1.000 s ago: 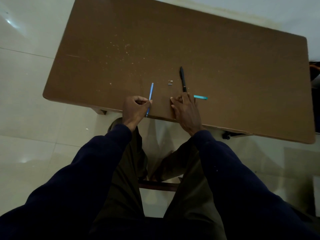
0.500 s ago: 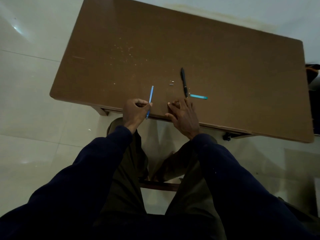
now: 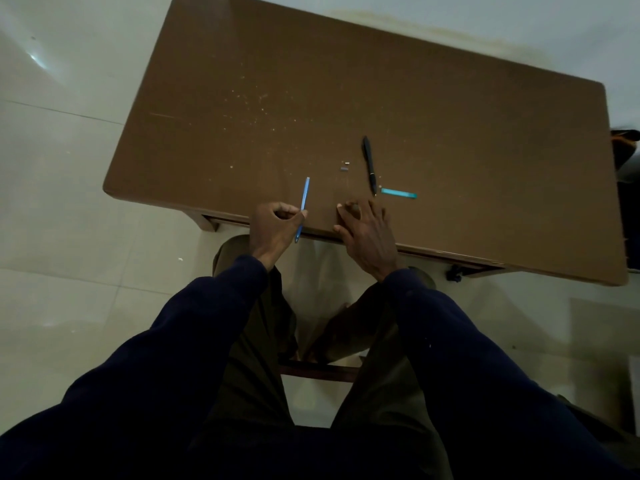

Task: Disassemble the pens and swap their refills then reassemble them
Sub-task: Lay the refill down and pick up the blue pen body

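slim blue tube [image 3: 302, 208] in left hand [image 3: 273, 227]

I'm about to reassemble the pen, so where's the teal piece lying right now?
In the head view the teal pen piece lies flat on the table, right of the black pen's tip and just beyond the right hand.
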`<move>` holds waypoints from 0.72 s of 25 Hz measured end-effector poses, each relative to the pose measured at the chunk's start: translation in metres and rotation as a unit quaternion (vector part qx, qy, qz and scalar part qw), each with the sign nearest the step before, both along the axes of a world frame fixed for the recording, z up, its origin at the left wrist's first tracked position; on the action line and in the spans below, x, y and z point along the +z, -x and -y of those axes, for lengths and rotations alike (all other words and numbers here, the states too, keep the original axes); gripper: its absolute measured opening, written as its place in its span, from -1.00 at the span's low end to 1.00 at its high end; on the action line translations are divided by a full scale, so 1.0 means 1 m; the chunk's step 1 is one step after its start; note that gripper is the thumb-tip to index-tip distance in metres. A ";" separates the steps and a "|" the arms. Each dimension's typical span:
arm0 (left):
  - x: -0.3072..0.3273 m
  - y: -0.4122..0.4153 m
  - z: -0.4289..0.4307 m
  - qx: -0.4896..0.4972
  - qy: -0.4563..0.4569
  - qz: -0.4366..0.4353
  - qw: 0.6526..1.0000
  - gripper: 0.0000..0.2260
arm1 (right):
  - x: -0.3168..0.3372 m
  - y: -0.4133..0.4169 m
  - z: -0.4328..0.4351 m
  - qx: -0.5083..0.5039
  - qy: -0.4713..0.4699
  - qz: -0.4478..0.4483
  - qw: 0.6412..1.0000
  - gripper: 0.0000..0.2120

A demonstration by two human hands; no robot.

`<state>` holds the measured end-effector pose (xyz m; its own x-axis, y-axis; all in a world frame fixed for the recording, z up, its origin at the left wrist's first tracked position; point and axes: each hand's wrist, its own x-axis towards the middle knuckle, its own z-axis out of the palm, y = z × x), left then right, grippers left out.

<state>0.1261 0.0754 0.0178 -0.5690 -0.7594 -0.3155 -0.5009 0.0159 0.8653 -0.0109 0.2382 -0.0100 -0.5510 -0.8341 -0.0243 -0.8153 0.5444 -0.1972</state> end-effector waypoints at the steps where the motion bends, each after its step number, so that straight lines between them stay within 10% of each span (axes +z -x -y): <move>1: 0.000 -0.001 0.000 0.002 0.000 0.001 1.000 -0.91 | 0.000 0.000 0.000 0.002 0.000 0.004 1.000 -0.56; 18: -0.004 -0.029 -0.010 -0.008 0.003 0.011 1.000 -0.90 | -0.009 -0.018 -0.005 0.028 0.083 0.041 0.995 -0.79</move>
<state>0.1550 0.0857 0.0141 -0.5737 -0.7527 -0.3230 -0.5196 0.0297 0.8539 0.0073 0.2432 -0.0193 -0.5054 -0.8596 0.0745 -0.8211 0.4527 -0.3477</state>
